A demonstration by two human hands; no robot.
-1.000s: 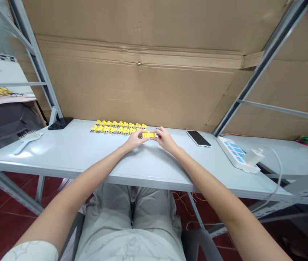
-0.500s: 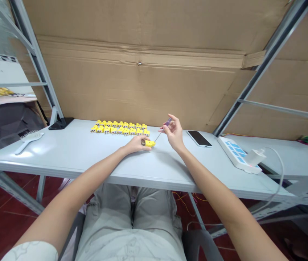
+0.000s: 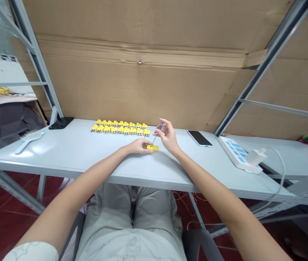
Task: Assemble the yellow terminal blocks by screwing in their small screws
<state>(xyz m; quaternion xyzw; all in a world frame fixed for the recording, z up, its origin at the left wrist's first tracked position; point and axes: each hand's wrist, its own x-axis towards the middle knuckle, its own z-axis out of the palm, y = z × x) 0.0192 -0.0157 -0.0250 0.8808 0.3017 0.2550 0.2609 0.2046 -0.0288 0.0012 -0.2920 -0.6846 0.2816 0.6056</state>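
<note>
My left hand (image 3: 136, 146) is closed on a small yellow plastic part (image 3: 155, 148) with a dark end, holding it low over the grey tabletop (image 3: 88, 156). In my right hand (image 3: 168, 136) the fingers pinch the purple handle of a screwdriver (image 3: 160, 125). Its thin shaft slants down and its tip meets the top of the yellow part. Behind my hands, two rows of similar yellow parts (image 3: 120, 129) line the back of the table, with small dark spots on their fronts.
To the right lie a phone (image 3: 199, 138) and a white power strip (image 3: 238, 154) with a plugged-in charger (image 3: 255, 157) and cable. A hairbrush (image 3: 29, 140) rests at the left. Cardboard (image 3: 143, 90) walls the back between metal posts.
My right hand has moved left and slightly down, bringing the screwdriver more upright and onto the yellow part. The yellow part has shifted slightly right and toward me in my left hand.
</note>
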